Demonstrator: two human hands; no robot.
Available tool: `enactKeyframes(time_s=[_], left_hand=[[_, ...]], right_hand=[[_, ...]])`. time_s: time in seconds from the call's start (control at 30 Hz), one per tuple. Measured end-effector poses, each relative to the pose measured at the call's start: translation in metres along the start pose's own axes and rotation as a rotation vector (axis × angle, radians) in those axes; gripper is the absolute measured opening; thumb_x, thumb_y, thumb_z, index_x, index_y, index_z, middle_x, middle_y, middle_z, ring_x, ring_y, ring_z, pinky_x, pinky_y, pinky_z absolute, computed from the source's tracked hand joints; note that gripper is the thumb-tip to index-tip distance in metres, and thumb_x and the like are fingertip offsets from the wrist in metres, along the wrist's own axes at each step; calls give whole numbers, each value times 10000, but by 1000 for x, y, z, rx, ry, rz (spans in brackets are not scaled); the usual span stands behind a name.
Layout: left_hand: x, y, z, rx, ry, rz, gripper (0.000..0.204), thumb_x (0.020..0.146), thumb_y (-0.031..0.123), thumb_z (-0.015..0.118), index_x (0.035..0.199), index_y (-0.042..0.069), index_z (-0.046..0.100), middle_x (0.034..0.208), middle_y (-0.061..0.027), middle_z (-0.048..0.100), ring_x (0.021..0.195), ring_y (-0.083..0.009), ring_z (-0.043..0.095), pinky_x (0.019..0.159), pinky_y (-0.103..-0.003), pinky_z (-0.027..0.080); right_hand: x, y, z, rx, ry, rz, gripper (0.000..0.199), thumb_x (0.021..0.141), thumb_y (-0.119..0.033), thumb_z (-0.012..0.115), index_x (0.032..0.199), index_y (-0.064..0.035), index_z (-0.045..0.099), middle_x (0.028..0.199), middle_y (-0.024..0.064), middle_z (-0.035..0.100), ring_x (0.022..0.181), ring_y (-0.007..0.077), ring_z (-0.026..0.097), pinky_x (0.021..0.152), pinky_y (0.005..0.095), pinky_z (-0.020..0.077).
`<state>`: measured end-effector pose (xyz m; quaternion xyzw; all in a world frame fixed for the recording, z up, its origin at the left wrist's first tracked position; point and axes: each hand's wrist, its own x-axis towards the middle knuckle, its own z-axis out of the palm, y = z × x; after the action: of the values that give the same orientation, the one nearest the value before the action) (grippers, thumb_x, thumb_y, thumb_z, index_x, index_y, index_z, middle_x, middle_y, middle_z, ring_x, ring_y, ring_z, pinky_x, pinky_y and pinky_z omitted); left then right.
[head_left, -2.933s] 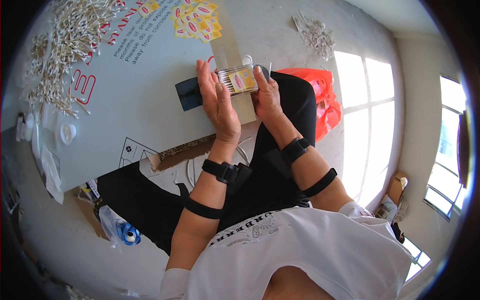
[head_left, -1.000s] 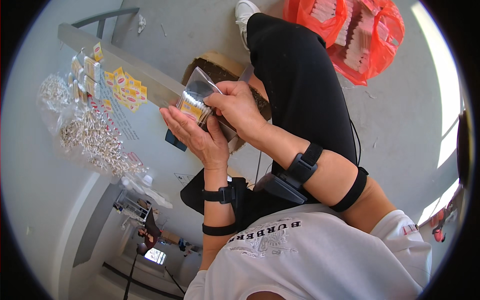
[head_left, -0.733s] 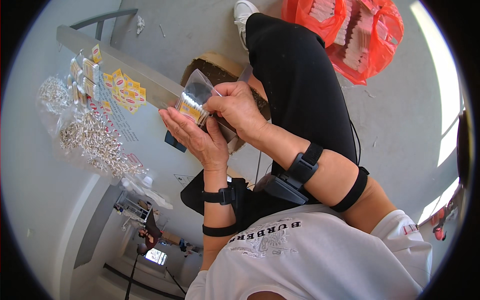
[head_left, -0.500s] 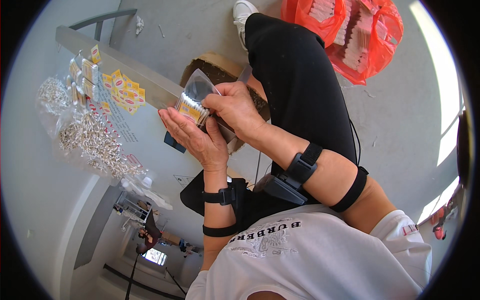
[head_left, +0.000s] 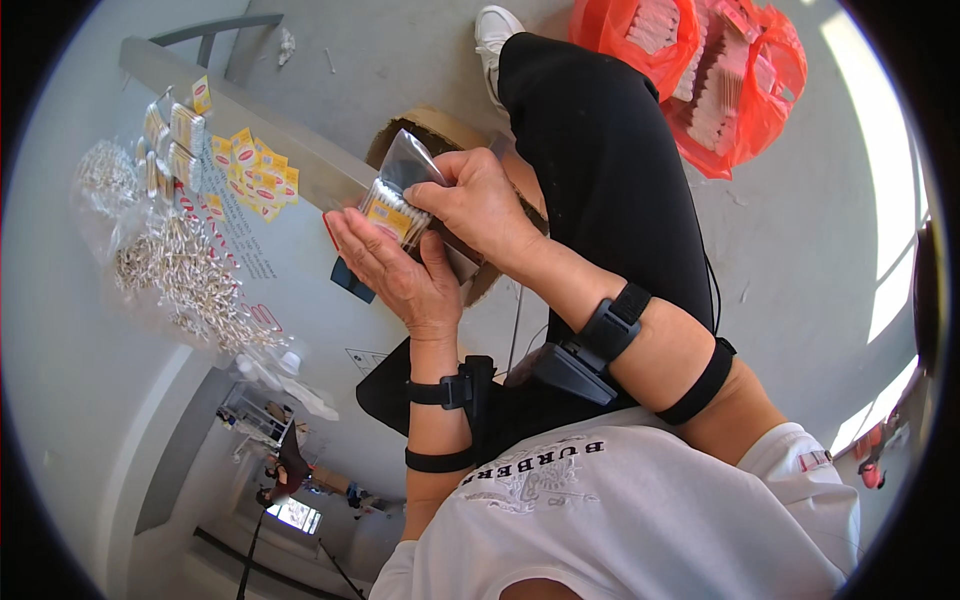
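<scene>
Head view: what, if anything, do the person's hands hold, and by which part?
A clear plastic packet of cotton swabs: the left hand cradles its filled lower end; the right hand grips its side near the swab tips.

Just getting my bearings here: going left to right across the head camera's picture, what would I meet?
Bundled cotton swabs, pile of yellow cards, clear bag of swabs, right hand, red plastic bag.

We see a curved grey metal bar (head_left: pixel 207 33) far left and, to its right on the grey floor (head_left: pixel 800 230), a crumpled white scrap (head_left: pixel 287 47). Bright sunlight (head_left: pixel 878 110) falls at our right. On the left we spot a person in dark red clothing (head_left: pixel 290 466) and a bright rectangular window (head_left: pixel 298 514).
</scene>
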<state>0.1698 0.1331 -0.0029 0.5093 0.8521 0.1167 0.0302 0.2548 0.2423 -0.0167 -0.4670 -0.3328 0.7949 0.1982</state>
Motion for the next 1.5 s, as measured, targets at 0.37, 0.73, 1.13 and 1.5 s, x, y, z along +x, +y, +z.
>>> enactKeyframes(time_s=[0.37,0.73,1.13,1.5], left_hand=[[1,1,0,21,10,27,873,966,608,393,1499,-56,201,1539,-297,208,1432,-443,225,1164,-516,185],[1,2,-2,20,-2,12,881,962,605,403,1501,-58,188,1551,-289,184,1448,-429,191,1174,-512,153],[3,1,-2,6,16,58,860,970,586,407,1497,-60,197,1549,-288,193,1445,-435,197,1173,-518,152],[3,3,-2,0,41,47,843,978,578,403,1503,-47,195,1540,-286,221,1442,-426,204,1178,-496,152]], right_hand=[[-4,-3,5,-375,90,-287,188,764,-98,667,713,69,598,578,129,551,536,102,518,508,318,438],[18,0,11,47,-13,-97,183,865,-117,697,781,45,686,679,3,649,624,56,560,543,236,455],[18,1,17,-431,148,-548,176,849,-116,704,787,46,673,648,11,626,592,64,537,534,257,457],[-8,-5,-8,119,14,145,126,797,-96,706,741,12,675,604,6,575,522,51,475,485,217,374]])
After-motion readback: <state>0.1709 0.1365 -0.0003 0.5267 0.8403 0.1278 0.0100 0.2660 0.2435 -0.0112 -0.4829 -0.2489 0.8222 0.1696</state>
